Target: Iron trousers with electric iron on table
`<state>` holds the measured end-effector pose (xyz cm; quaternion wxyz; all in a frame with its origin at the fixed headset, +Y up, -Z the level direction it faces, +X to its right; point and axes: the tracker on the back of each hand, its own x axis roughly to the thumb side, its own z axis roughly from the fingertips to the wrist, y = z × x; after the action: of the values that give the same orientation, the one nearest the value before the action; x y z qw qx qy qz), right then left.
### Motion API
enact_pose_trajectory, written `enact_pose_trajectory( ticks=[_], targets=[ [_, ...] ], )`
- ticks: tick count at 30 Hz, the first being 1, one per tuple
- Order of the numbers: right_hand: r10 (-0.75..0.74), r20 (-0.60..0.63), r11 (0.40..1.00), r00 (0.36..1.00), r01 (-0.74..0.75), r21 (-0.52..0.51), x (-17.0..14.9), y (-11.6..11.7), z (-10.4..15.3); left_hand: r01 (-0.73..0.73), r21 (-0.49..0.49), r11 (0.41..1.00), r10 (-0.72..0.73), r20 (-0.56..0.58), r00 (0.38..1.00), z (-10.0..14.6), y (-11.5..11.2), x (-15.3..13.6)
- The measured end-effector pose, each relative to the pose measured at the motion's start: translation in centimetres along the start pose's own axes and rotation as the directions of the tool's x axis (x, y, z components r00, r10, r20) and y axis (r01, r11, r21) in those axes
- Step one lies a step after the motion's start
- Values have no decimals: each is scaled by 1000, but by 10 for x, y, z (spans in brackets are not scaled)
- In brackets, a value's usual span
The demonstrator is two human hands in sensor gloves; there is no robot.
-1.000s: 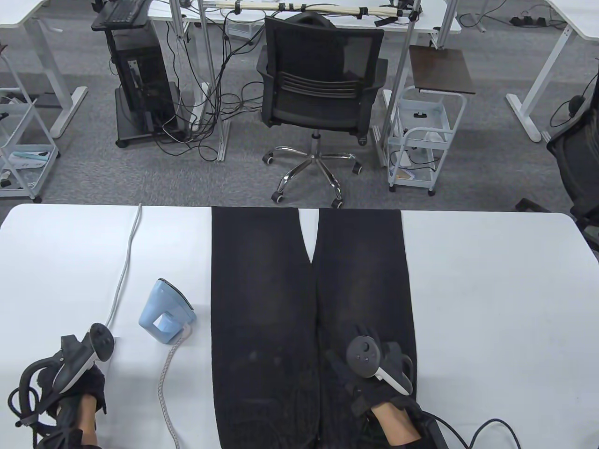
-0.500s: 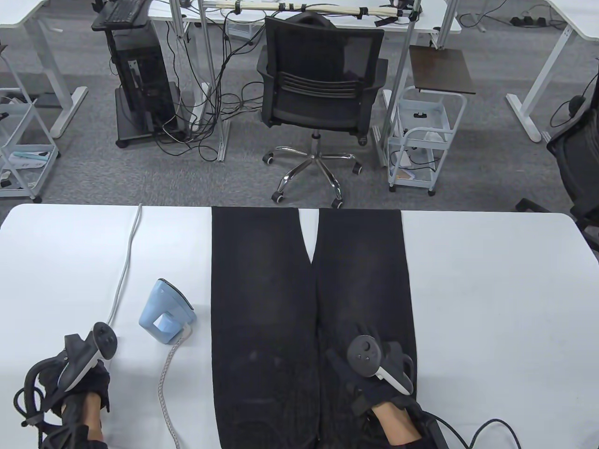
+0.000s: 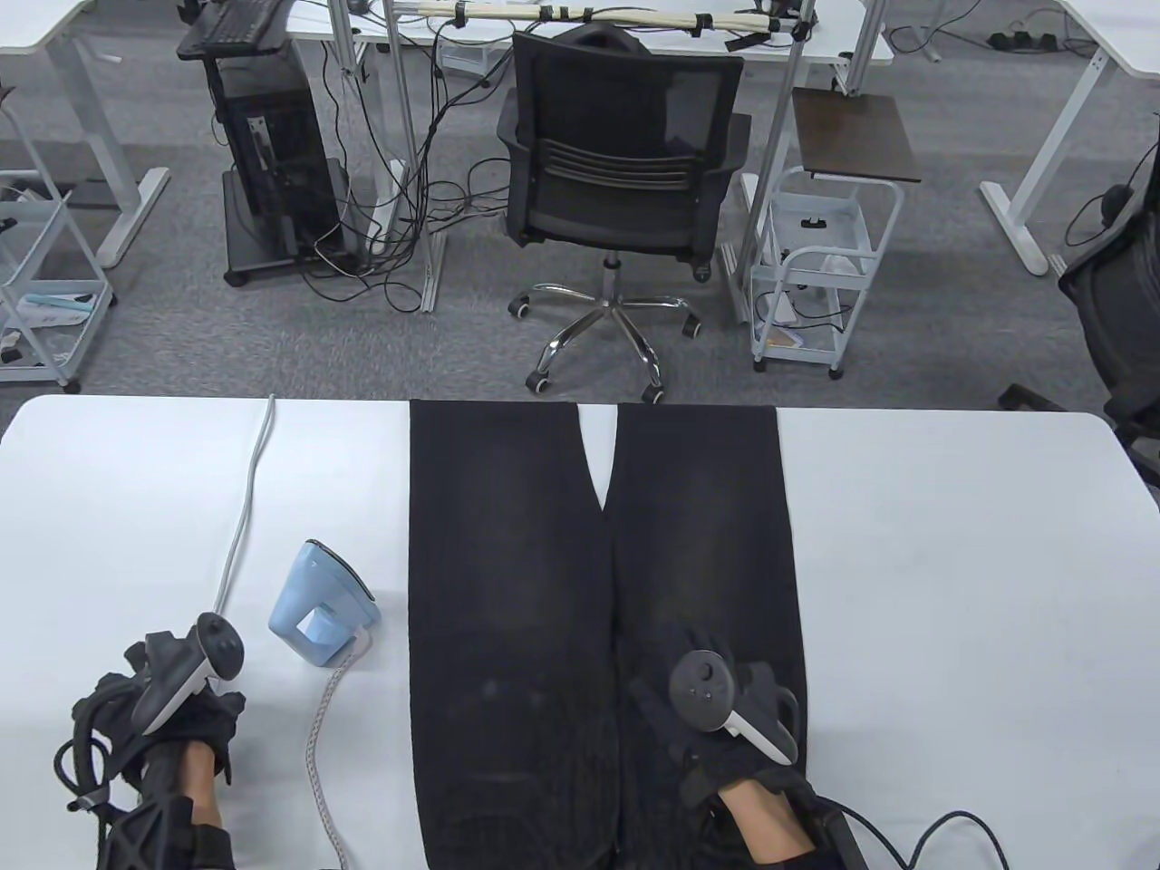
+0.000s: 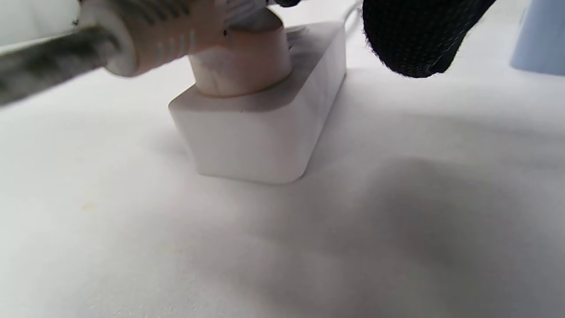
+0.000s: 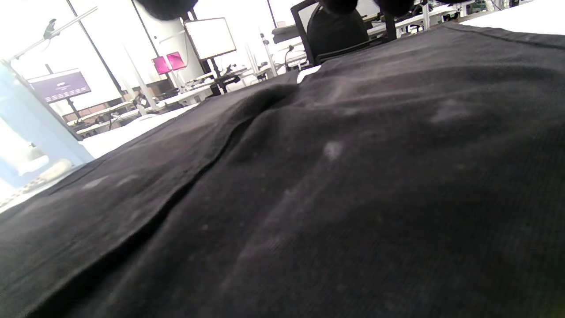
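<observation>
Black trousers [image 3: 507, 562] lie flat down the middle of the white table [image 3: 952, 589], legs pointing away. My right hand [image 3: 698, 652] rests on their right leg near the front edge, fingers spread; the right wrist view is filled with dark cloth [image 5: 353, 176]. A light blue iron [image 3: 322, 603] stands on its heel left of the trousers. My left hand [image 3: 213, 711] hovers front left, over a white power strip [image 4: 260, 132] with a pale plug [image 4: 238, 57] sitting in it. One gloved fingertip [image 4: 419, 39] hangs right of the plug, apart from it. Any grip on the plug is hidden.
The iron's braided cord [image 3: 317, 743] runs from the iron to the front edge. A white cable [image 3: 243, 507] leads from the far edge towards my left hand. Beyond the table stand a black office chair [image 3: 621, 154] and a white cart [image 3: 816, 263].
My left hand has moved forward and to the right, closer to the iron. The right hand, the iron and the trousers have stayed put.
</observation>
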<state>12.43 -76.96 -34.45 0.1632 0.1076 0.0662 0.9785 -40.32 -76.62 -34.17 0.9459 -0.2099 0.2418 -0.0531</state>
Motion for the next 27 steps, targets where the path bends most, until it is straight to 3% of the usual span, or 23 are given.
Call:
enact_pose_trajectory(
  ticks=[13,20,23,27],
  targets=[
    [11,7,1000,1000,-11,19,2,2,0,-5,-3,1000,5,-9,1000,-10,-7,7],
    [5,8,1000,1000,-5,12,3,2,1,-34,-51,998,34,-6,999,-12,-6,7],
    [-9,4,1000,1000,9,4,2,0,2,-37,-114,993,36,-7,999,-14,4,4],
    [-16,-2,1000,1000,16,1,0,-1,1,-24,-46,999,24,8,1000,-4,32,5]
  ],
)
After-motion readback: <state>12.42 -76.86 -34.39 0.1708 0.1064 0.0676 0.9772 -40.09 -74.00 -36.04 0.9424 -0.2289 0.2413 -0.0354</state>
